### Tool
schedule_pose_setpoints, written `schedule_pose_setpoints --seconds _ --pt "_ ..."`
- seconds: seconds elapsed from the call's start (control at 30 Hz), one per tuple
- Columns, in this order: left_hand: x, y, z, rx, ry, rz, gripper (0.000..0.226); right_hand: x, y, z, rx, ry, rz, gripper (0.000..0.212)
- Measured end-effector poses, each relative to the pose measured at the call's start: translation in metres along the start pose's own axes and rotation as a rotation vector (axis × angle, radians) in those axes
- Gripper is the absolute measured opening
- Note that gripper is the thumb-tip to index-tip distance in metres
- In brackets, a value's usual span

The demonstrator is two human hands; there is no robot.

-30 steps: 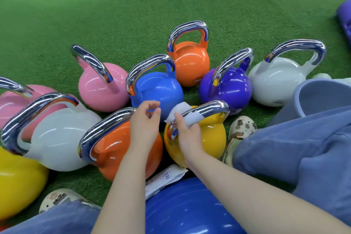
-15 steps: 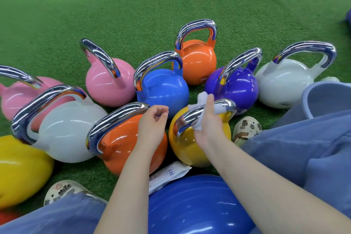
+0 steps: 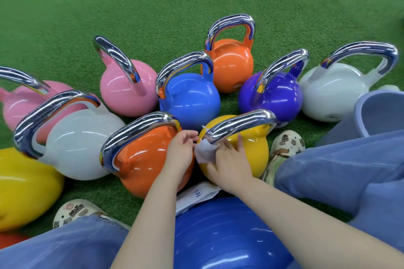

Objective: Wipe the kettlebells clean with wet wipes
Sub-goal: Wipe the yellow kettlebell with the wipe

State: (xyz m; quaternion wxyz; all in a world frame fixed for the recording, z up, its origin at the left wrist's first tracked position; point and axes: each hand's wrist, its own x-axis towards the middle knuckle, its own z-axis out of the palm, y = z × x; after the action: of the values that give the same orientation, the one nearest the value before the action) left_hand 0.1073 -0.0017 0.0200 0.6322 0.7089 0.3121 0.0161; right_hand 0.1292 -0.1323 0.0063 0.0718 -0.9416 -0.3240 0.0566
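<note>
The head view looked down on a person seated on green turf (image 3: 153, 6) with a ring of kettlebells before them. The right hand (image 3: 229, 161) lay on the near side of the yellow kettlebell (image 3: 251, 150), its fingers (image 3: 240, 141) spread and fairly straight, pressing a white wipe (image 3: 204, 152) against the bell just below the left end of its chrome handle (image 3: 240, 124); the wipe was bunched at the foot of that handle and a corner of it stuck up behind. The left hand (image 3: 181, 150) hovered just beside the wipe, between the yellow bell and the orange kettlebell (image 3: 142, 159), fingers loosely curled and gripping nothing that I could see, fingertips close to the wipe's edge. Behind the yellow bell stood a blue kettlebell (image 3: 190, 98), with a purple one (image 3: 273, 96) to its right and a second orange bell (image 3: 231, 65) farther back, marked 10KG. A pink kettlebell (image 3: 129, 91) sat left of the blue one, another pink bell (image 3: 19, 102) lay at the far left, and a white kettlebell (image 3: 76, 144) stood touching the near orange bell. Another white one (image 3: 332, 91) stood at the right, marked 4KG. A large yellow bell (image 3: 24, 185) showed at the lower left edge. A white packet (image 3: 196, 194) lay on the turf below the hands, partly hidden by a blue ball (image 3: 229, 236) between the person's blue-trousered legs (image 3: 349, 181). A patterned clog (image 3: 286, 143) rested just right of the yellow bell.
</note>
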Motion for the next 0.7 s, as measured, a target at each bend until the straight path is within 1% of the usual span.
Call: schedule_pose_setpoints --seconds 0.07,0.1,0.17,0.23,0.3,0.4,0.47,0.53,0.57,0.63,0.7 --pt "0.001 -0.001 -0.001 -0.006 0.006 -0.013 0.031 0.006 0.003 -0.002 -0.067 0.031 -0.042 0.047" --pt "0.0 -0.002 -0.002 -0.004 0.009 -0.015 0.031 0.011 0.004 -0.009 -0.083 -0.007 -0.058 0.042" --pt "-0.001 -0.001 -0.004 0.003 0.017 -0.02 0.03 0.019 0.01 -0.019 -0.071 -0.15 -0.057 0.034" --pt "-0.003 -0.001 -0.005 -0.003 0.039 -0.024 0.031 0.022 0.014 -0.02 -0.007 -0.142 -0.024 0.029" --pt "-0.006 0.0 -0.005 -0.031 0.078 -0.028 0.031 0.015 0.008 -0.009 0.001 -0.029 0.03 0.031" --pt "-0.012 0.003 0.002 -0.116 0.211 -0.042 0.028 0.003 -0.004 0.013 -0.016 0.137 0.115 0.049" --pt "-0.021 0.002 0.012 -0.182 0.368 -0.019 0.024 -0.002 -0.009 0.018 -0.009 0.166 0.154 0.056" --pt "-0.034 -0.005 0.023 -0.221 0.518 0.056 0.029 -0.005 -0.011 0.018 0.004 0.186 0.141 0.062" --pt "-0.042 -0.009 0.03 -0.229 0.552 0.099 0.031 -0.006 -0.013 0.019 0.012 0.189 0.143 0.063" --pt "-0.056 -0.017 0.043 -0.21 0.518 0.157 0.028 -0.008 -0.015 0.019 0.042 0.186 0.156 0.061" --pt "-0.063 -0.023 0.055 -0.157 0.443 0.123 0.028 -0.013 -0.015 0.023 0.053 0.21 0.15 0.048"
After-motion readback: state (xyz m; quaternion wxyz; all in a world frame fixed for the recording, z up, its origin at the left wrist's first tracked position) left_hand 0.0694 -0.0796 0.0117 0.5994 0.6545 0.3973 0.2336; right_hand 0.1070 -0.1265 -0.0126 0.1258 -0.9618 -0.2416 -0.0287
